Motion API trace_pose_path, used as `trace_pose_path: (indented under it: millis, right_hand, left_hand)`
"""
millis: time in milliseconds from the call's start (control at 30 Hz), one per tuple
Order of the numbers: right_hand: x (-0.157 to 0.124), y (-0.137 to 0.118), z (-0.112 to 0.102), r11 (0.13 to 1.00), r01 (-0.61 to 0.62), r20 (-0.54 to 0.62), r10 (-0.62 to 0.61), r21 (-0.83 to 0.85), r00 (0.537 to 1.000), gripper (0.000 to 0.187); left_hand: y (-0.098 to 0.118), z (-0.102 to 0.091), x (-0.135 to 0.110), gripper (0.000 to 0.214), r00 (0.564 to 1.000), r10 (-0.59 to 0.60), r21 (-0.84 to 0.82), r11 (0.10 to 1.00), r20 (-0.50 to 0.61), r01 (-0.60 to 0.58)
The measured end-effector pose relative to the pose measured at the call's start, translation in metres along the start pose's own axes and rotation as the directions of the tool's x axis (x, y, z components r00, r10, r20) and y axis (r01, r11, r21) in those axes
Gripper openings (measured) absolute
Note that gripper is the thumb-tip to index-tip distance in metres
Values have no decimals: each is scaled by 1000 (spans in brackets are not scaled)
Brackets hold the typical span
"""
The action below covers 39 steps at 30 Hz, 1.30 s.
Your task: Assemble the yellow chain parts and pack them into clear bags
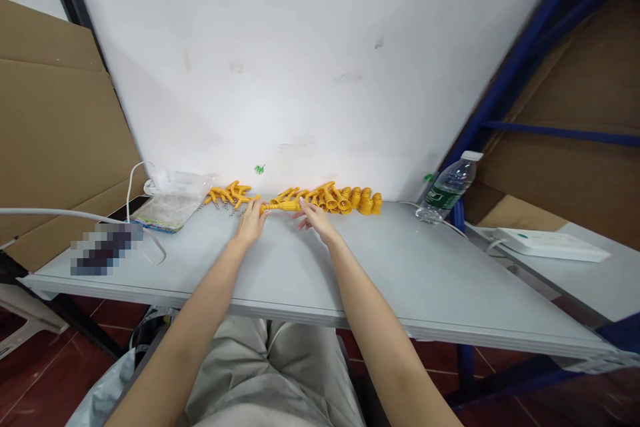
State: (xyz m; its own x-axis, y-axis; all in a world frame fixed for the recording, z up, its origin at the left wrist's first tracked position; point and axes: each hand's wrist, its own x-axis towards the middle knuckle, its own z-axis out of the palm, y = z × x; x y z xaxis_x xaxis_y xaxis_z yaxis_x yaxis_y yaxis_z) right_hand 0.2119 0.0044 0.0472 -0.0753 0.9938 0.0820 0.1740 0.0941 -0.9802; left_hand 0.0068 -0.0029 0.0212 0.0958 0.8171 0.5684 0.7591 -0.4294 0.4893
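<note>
The fingers of the left hand (250,221) are closed on the left end of a slender yellow piece (286,205), well to the left of the bottle (447,188). The thumb of the right hand (320,219) meets that piece's end nearer the bottle; its other fingers hang partly spread below, and whether they grip cannot be told. The held piece lies roughly level, between the two hands.

Containers: the bottle is clear with a white cap and a green label, and appears to lean away from the hands; its fill cannot be determined. A clear bag (173,203), far left of the bottle, encloses a flat pack with a coloured edge.

To the left of the bottle, nearest to it, are stubby yellow caps (370,203); adjoining them, farther from it, is a cluster of yellow tubular parts (330,199). Branched yellow parts (235,191) with small metallic bits lie beyond the left hand, farther still from the bottle.

Edges and room: the white panel (320,67) rises behind the bottle. Bare counter (390,273) extends from the bottle forward to the front edge, and also separates it from the caps. A power strip (555,245) occupies the adjoining surface right of the bottle.
</note>
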Motion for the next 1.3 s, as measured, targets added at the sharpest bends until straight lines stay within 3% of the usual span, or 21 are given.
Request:
trace_pose_path:
  millis: [67, 300, 667, 1300]
  right_hand:
    - [0, 0, -4, 998, 57, 15, -58, 18, 998, 46]
    - [1, 2, -9, 984, 178, 85, -180, 28, 980, 53]
    - [6, 10, -9, 987, 152, 61, -155, 46, 986, 51]
    - [6, 12, -9, 989, 130, 83, -136, 75, 987, 53]
  left_hand:
    - [-2, 1, 0, 26, 1000, 5, -6, 1000, -20, -6]
    - [-5, 4, 1, 24, 999, 0, 11, 1000, -53, 1]
    - [-1, 1, 0, 26, 1000, -2, 7, 1000, -19, 2]
    - [0, 2, -1, 19, 996, -9, -9, 1000, -93, 8]
